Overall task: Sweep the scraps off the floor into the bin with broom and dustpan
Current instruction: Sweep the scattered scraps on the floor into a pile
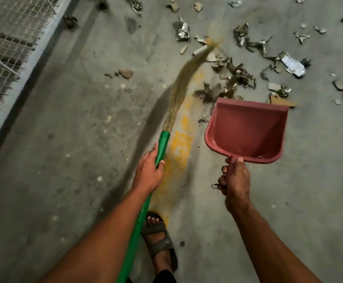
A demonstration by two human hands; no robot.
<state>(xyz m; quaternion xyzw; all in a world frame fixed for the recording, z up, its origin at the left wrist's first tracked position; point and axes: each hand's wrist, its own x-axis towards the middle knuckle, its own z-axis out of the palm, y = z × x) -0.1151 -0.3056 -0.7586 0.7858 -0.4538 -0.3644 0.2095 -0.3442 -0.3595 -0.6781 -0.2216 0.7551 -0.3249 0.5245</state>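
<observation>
1. The left hand [149, 172] was grasping the broom with the green plastic handle and the long straw-coloured bristles [181, 82]; the fingers were curled round the handle just under its top collar.
2. The right hand [235, 177] was clenched round the short handle of the reddish-pink plastic dustpan [246, 130], which was empty and had its open lip turned toward the rubbish.
3. The scraps of torn cardboard, paper and crumpled foil [238, 75] lay scattered on the floor, the nearest just beyond the lip of the dustpan and others well apart to the right and further ahead. No bin was in view.
4. The bristle tips were blurred beside the scraps, so I judge that the step was gathering them. To do it well, the strokes should be short and low and draw the scraps toward the dustpan, whose lip should press flat on the floor so that small pieces do not slip under it.
5. The floor was grey concrete [68, 160], dusty and stained, with a worn yellow painted line [178, 152].
6. A wire mesh grille [5, 48] ran along the left edge, and a foot in a dark sandal [159, 237] stood under the arms.
</observation>
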